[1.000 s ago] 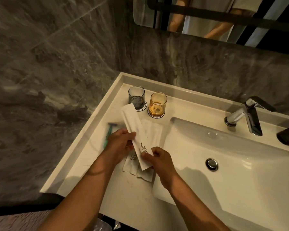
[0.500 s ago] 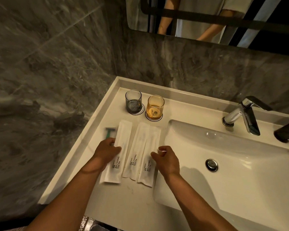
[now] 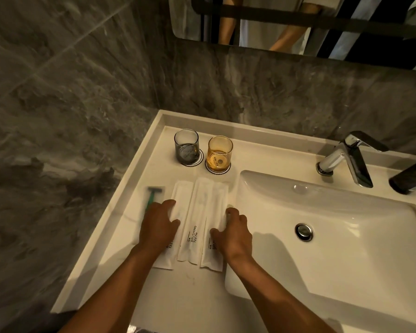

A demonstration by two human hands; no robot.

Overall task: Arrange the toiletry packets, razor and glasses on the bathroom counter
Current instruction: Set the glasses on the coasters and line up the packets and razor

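Three white toiletry packets lie side by side on the white counter: a left packet, a middle packet printed "BRUSHING TEETH", and a right packet. My left hand rests flat on the left packet, fingers spread. My right hand presses on the right packet. A green razor lies left of the packets, its handle partly under my left hand. A grey glass and an amber glass stand on coasters behind them.
The sink basin with its drain fills the right side. A chrome faucet stands at the back right, a dark object beside it. Grey marble walls close the left and back. A mirror hangs above.
A second ago both hands held one packet up over the others. It now lies flat at the left of the row, and both hands rest on the outer packets.
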